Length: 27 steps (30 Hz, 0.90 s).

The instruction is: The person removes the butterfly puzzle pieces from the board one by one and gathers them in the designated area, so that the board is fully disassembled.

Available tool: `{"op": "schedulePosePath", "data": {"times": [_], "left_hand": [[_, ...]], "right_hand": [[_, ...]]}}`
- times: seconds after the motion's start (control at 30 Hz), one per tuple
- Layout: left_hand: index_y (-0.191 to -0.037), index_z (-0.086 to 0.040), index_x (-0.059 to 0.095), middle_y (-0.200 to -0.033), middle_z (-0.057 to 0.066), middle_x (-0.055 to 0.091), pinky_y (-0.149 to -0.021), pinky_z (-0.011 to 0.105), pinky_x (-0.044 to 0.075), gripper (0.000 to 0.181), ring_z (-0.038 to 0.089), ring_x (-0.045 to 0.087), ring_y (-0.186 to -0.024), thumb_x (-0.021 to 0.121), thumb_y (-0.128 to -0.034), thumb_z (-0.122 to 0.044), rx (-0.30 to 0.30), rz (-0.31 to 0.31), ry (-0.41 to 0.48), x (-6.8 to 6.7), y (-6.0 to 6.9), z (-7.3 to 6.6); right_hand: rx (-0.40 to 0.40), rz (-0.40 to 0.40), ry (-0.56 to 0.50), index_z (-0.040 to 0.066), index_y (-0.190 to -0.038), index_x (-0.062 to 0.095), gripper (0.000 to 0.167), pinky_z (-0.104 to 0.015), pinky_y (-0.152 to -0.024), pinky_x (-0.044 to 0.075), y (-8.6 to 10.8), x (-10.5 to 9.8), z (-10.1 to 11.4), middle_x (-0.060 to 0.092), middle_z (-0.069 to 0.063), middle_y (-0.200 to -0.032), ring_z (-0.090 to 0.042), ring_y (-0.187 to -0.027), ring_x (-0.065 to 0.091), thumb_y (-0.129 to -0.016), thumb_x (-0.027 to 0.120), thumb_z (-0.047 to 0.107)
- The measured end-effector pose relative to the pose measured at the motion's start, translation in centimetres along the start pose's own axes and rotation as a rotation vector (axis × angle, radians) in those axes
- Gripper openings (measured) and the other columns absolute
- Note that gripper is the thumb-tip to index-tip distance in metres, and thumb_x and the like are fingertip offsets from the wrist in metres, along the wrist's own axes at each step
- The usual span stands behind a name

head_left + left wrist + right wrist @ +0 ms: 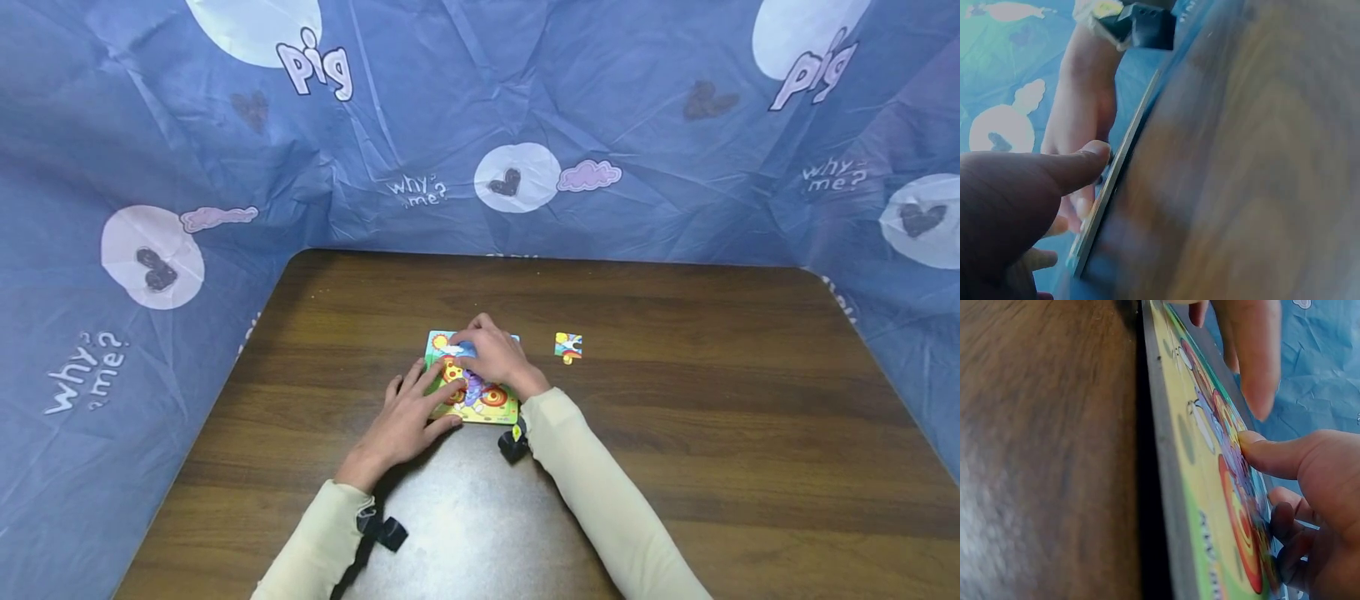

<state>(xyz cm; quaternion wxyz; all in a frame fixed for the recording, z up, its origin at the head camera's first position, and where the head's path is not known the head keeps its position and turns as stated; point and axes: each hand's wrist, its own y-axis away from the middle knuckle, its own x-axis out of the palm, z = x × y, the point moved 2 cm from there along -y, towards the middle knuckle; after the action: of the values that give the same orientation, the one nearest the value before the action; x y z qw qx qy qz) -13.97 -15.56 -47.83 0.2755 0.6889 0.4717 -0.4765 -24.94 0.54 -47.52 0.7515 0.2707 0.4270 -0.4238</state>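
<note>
A colourful jigsaw puzzle board (491,412) with a butterfly picture lies flat on the table in the head view. Over its left part my left hand (408,421) is spread, with the thumb at the near edge. My right hand (495,354) bends over the upper part, its thumb touching the picture in the right wrist view. The other fingers of that hand (1329,487) are curled at the far side of the board, and whether they hold a piece is hidden. A loose puzzle piece (567,344) lies right of the board.
The brown wooden table (712,400) stretches well past the board on both sides. Blue printed cloth (420,108) hangs behind it and at the sides. Each wrist wears a black camera, such as the left one's black mount (392,533).
</note>
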Motion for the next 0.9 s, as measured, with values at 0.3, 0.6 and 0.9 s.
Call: {"op": "schedulePosePath", "data": {"times": [0.3,0.6,0.9], "left_hand": [[-0.146,-0.023,0.053,-0.165,0.010,0.031,-0.112,0.071,0.028,0.052,0.045,0.029,-0.150,0.059,-0.0983,-0.041,0.009,0.008,-0.024,0.7,-0.9,-1.4],[-0.143,-0.023,0.057,-0.161,0.014,0.038,-0.112,0.070,0.030,0.047,0.045,0.034,-0.147,0.059,-0.0988,-0.040,-0.007,-0.027,-0.046,1.3,-0.7,-1.6],[-0.143,-0.024,0.056,-0.158,0.017,0.041,-0.113,0.069,0.029,0.048,0.044,0.033,-0.148,0.058,-0.0988,-0.042,0.002,-0.045,-0.040,1.7,-0.5,-1.3]], "right_hand": [[0.022,0.007,0.009,0.029,-0.128,0.068,0.034,-0.044,-0.080,0.054,-0.3,-0.2,0.1,0.051,-0.007,-0.131,-0.025,-0.099,0.063,-0.095,0.068,0.037],[0.045,0.028,-0.001,0.028,-0.125,0.068,0.030,-0.047,-0.083,0.054,-0.3,0.0,0.3,0.050,-0.007,-0.135,-0.028,-0.100,0.064,-0.096,0.067,0.034],[0.058,0.038,-0.005,0.026,-0.125,0.066,0.029,-0.046,-0.085,0.053,-0.4,0.2,0.3,0.049,-0.007,-0.135,-0.027,-0.101,0.063,-0.097,0.065,0.032]]}}
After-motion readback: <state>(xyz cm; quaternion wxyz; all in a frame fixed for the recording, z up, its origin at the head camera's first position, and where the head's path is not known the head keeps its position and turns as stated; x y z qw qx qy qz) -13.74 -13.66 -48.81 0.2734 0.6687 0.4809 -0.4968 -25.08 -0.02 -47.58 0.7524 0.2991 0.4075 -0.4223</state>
